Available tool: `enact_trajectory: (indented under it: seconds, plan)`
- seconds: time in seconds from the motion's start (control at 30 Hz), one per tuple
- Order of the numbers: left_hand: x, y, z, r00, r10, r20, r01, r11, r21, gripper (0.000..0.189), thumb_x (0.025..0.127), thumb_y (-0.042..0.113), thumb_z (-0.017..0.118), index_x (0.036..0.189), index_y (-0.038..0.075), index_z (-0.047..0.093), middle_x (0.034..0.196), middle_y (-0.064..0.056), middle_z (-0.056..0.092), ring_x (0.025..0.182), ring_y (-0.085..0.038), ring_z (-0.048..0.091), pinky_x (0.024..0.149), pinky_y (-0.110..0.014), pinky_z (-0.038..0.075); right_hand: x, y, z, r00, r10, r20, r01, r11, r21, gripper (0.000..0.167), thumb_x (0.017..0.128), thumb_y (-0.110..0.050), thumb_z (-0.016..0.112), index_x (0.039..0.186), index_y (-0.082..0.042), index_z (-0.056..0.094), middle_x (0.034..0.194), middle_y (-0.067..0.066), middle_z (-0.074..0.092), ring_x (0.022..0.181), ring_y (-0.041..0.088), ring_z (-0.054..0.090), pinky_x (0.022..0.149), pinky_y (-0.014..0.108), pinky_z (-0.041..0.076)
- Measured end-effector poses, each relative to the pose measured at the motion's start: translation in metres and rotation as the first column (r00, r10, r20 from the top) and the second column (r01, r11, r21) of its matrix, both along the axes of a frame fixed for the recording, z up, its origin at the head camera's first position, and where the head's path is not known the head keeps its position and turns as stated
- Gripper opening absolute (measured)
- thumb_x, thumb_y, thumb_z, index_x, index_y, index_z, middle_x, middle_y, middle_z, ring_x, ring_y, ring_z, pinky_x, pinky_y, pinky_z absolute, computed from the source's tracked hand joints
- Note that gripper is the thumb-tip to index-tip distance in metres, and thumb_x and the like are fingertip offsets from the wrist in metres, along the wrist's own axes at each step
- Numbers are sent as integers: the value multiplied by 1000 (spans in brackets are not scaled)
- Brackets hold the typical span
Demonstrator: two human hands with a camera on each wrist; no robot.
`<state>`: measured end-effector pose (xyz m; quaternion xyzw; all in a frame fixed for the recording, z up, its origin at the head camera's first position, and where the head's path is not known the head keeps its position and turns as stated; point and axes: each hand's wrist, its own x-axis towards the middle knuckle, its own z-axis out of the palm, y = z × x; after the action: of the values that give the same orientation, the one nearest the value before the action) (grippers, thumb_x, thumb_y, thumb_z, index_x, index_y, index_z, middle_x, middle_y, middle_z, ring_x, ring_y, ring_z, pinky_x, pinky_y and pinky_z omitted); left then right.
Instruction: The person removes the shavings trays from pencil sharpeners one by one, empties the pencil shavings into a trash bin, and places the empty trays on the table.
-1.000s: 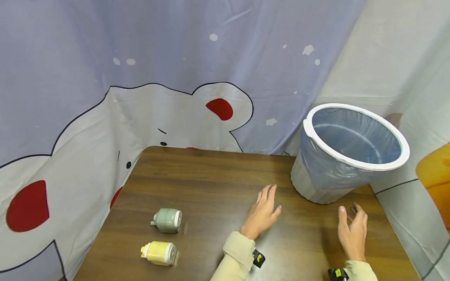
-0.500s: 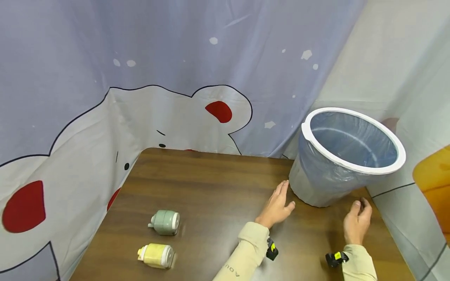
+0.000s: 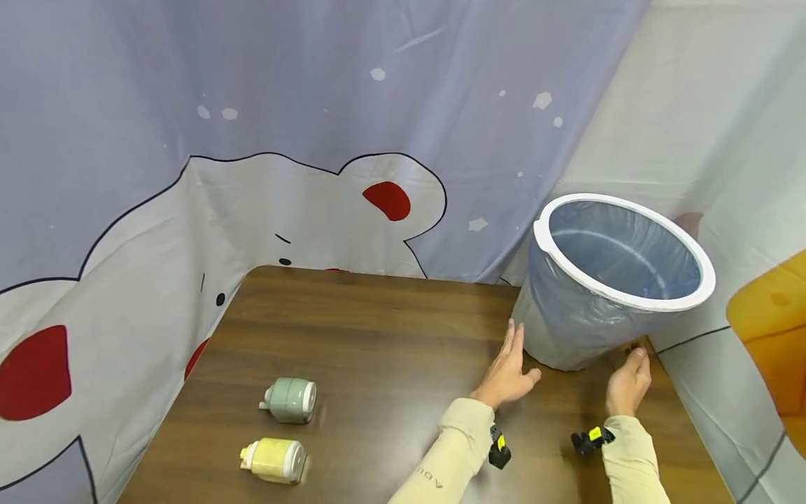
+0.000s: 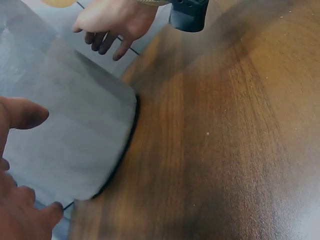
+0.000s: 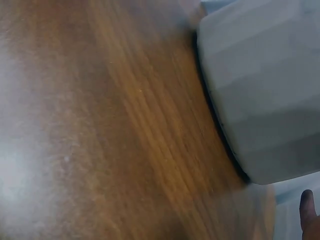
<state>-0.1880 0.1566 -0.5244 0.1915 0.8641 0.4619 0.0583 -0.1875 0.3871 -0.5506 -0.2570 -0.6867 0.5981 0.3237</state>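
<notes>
A white trash can (image 3: 554, 329) lined with a translucent bag (image 3: 579, 308) stands at the back right of the table, its white rim (image 3: 630, 299) facing up. My left hand (image 3: 506, 374) is at the left of its base, fingers extended and thumb apart. In the left wrist view, those fingers (image 4: 25, 212) spread beside the can's grey wall (image 4: 85, 120). On the other side, my right hand (image 3: 630, 381) is near the can's lower right, fingers partly hidden behind the thumb. Only a right fingertip (image 5: 307, 202) shows in the right wrist view, beside the can's base.
Two small bottles lie on their sides at the table's left: a green one (image 3: 290, 400) and a yellow one (image 3: 273, 460). The wooden table (image 3: 378, 336) is bordered by a printed curtain (image 3: 315, 91) at the back and sides.
My left hand has moved right and forward to the trash can's left side. The right hand has moved forward beside its base. The can and bottles stay in place on the table.
</notes>
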Motion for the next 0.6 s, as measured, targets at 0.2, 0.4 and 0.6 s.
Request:
enact_trajectory:
  seconds: [0.2, 0.4, 0.6]
  plan:
    - [-1, 6, -3, 999, -49, 13, 49, 999, 17, 83, 85, 23, 58, 148, 12, 5, 154, -4, 3, 139, -14, 11, 109, -30, 23, -11, 6, 2, 998, 39, -50, -44, 995, -93, 51, 100, -37, 25, 136, -5, 43, 139, 15, 41, 130, 16, 33, 106, 19, 19]
    - [1, 12, -5, 997, -81, 10, 81, 996, -34, 83, 85, 23, 58, 148, 10, 6, 154, -8, 5, 140, -16, 5, 111, -36, 18, -15, 10, 10, 997, 72, -34, -77, 972, -221, 54, 100, -40, 21, 144, -11, 29, 149, -1, 28, 135, 3, 18, 106, 11, 11]
    - [-9, 16, -3, 997, -65, -51, 58, 990, -132, 83, 84, 25, 58, 148, 9, 6, 153, -9, 8, 140, -19, 7, 110, -39, 21, -24, 6, 16, 991, 135, -3, -131, 959, -251, 55, 99, -42, 15, 147, -17, 16, 152, -8, 14, 135, -2, 6, 107, 12, 3]
